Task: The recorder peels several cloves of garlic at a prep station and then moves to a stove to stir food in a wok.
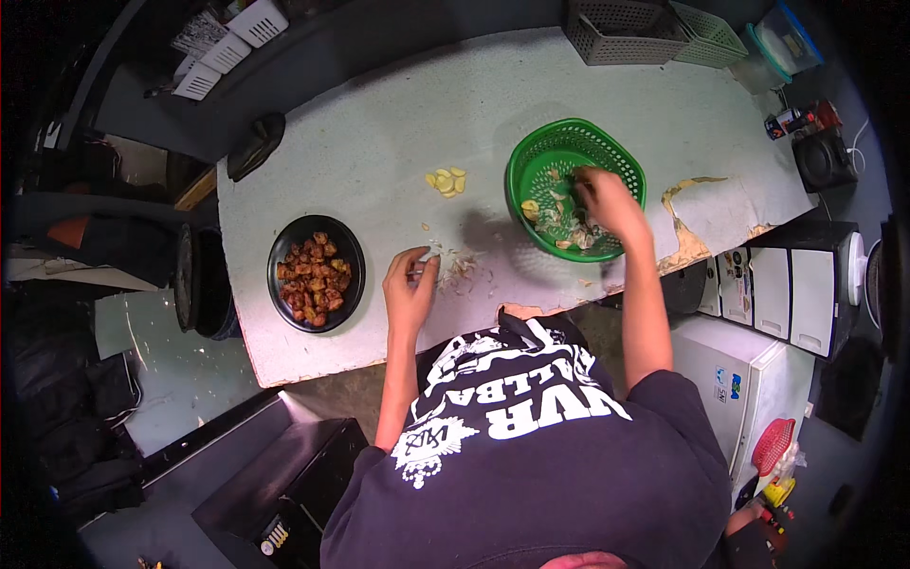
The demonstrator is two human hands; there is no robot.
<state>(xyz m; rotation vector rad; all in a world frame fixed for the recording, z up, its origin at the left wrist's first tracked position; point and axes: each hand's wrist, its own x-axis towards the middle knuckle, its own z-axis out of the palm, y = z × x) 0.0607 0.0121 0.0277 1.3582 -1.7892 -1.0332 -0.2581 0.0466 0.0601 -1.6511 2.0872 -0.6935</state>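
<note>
My right hand point(613, 203) reaches down into a green plastic colander basket point(517, 203). Its fingertips are partly hidden against the dark contents, so whether it grips anything is unclear. Garlic skins point(572, 231) and a pale yellow piece point(530, 209) lie inside the basket. Thumb and fingers slightly apart, my left hand point(411, 284) hovers at a scatter of papery garlic peels point(458, 267), with nothing visible in it. Beyond it, several peeled garlic cloves point(446, 183) sit in a small pile on the table point(384, 149). One small piece lies alone between pile and peels.
At the left, a black plate point(273, 274) bears browned food chunks point(314, 281). A grey plastic basket point(625, 44) and clear containers point(764, 60) stand along the far edge. The table's covering is torn at the right point(686, 238). A white drawer unit point(771, 291) stands beyond its near right edge.
</note>
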